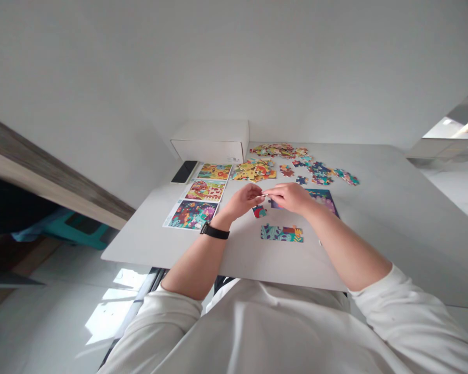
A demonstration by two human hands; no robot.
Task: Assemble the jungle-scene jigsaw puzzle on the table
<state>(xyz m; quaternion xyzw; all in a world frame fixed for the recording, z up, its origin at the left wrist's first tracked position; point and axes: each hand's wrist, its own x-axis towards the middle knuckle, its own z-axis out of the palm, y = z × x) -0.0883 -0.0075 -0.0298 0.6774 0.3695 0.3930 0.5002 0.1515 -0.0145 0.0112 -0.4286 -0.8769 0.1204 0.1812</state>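
My left hand point(245, 201) and my right hand point(290, 197) meet above the middle of the table, fingers pinched on a thin puzzle piece point(265, 195) seen edge-on between them. Beneath my right hand lies a joined purple puzzle section point(325, 198), partly hidden by the hand and forearm. A red and teal piece point(259, 211) rests just below my fingertips. Nearer the table's front, a joined strip point(281, 233) of teal, leafy pieces lies flat between my forearms.
Piles of loose pieces point(255, 170) spread along the back, with darker ones point(320, 171) to the right. At left are a picture sheet point(195, 214), a phone point(184, 172) and a white box point(210, 148) near the wall.
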